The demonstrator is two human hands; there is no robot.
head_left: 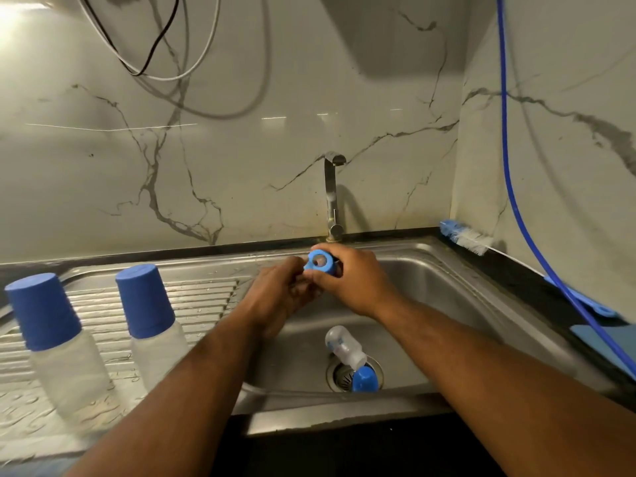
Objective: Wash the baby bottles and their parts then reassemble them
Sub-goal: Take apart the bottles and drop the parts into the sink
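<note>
Over the sink basin [430, 287], my right hand [351, 280] grips a blue bottle collar ring [320, 262] with its hole facing me. My left hand [278, 290] meets it from the left, fingers curled at the ring's lower edge; what they hold is hidden. A clear bottle body [345, 347] lies on its side in the basin by the drain, with a blue cap [364, 379] over the strainer. Two capped bottles [46, 313] [146, 301] with blue caps stand upright on the ribbed drainboard at left.
The chrome tap [332, 194] rises behind my hands, with no water visibly running. A blue-and-white bottle brush [464, 235] lies on the dark counter at back right. A blue hose [516, 201] hangs down the right wall. Cables hang upper left.
</note>
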